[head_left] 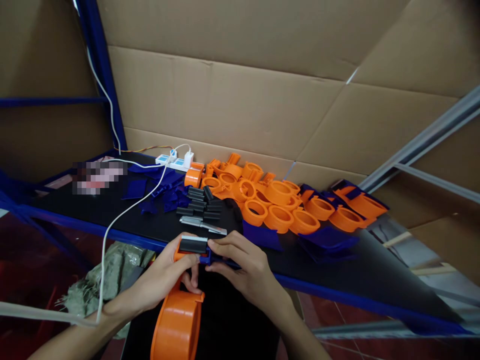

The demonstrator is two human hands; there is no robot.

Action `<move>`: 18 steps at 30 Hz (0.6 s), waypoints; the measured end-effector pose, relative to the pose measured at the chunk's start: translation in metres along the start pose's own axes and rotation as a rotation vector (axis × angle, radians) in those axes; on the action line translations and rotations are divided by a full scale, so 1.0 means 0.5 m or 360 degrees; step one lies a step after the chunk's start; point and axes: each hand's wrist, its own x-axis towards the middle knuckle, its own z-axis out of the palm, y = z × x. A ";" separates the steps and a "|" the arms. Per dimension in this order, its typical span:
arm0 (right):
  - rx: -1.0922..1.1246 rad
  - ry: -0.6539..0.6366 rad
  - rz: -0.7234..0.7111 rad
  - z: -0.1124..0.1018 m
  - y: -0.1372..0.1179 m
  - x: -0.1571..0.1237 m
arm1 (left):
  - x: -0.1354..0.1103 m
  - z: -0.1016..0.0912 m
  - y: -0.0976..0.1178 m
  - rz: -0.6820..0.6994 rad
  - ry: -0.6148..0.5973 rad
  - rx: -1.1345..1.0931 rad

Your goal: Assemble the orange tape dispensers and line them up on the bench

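My left hand (168, 272) is closed around the neck of an orange tape dispenser (176, 325), whose round hub hangs below it. At the dispenser's head are a black roller (193, 245) and a toothed metal blade. My right hand (243, 260) pinches a small dark blue plastic part (206, 257) against the head's right side; the fingers partly hide this part. Just beyond the hands, a silver pen-like tool (193, 222) lies on the black tabletop (157, 227). Several black rollers (198, 202) are piled behind it.
Many orange dispenser bodies (279, 217) cover the table's back middle and right. Blue plastic pieces (176, 190) lie left, and blue sheets (326, 242) right. A white cable (107, 235) runs from a power strip (176, 161) past my left forearm. Cardboard (232, 100) walls the back.
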 end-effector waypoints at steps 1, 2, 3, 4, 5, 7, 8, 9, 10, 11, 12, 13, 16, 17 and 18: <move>0.0005 0.0006 -0.0006 0.000 0.000 0.000 | -0.001 0.000 0.002 0.0007 -0.0009 0.0016; 0.0011 0.0020 -0.0019 0.000 -0.001 0.001 | -0.002 0.000 0.005 0.0017 -0.0017 0.0038; 0.0016 0.0040 -0.0044 0.001 -0.001 0.003 | -0.003 -0.001 0.009 0.0032 -0.0025 0.0069; 0.0021 0.0069 -0.0075 0.002 -0.001 0.004 | -0.005 -0.001 0.012 0.0054 -0.0031 0.0105; 0.0019 0.0095 -0.0105 0.003 -0.002 0.006 | -0.007 -0.002 0.016 0.0081 -0.0033 0.0139; 0.0006 0.0123 -0.0139 0.008 -0.001 0.008 | -0.010 -0.003 0.021 0.0129 -0.0016 0.0187; 0.0004 0.0131 -0.0136 0.010 -0.001 0.009 | -0.011 -0.004 0.021 0.0143 -0.0001 0.0199; 0.0007 0.0132 -0.0123 0.011 0.000 0.010 | -0.011 -0.004 0.021 0.0150 0.0012 0.0202; 0.0014 0.0135 -0.0109 0.012 0.000 0.010 | -0.011 -0.004 0.020 0.0153 0.0021 0.0200; 0.0027 0.0142 -0.0098 0.012 0.000 0.010 | -0.010 -0.003 0.018 0.0155 0.0022 0.0196; 0.0042 0.0150 -0.0088 0.010 0.000 0.010 | -0.010 -0.002 0.016 0.0158 0.0015 0.0189; 0.0057 0.0150 -0.0080 0.008 0.000 0.011 | -0.010 -0.001 0.013 0.0159 0.0001 0.0181; 0.0105 0.0094 -0.0068 -0.004 -0.004 0.012 | -0.010 0.003 0.009 0.0143 -0.0059 0.0171; 0.0116 0.0065 -0.0062 -0.008 -0.005 0.013 | -0.010 0.003 0.008 0.0130 -0.0082 0.0176; 0.0123 0.0037 -0.0056 -0.012 -0.007 0.014 | -0.010 0.003 0.008 0.0120 -0.0103 0.0181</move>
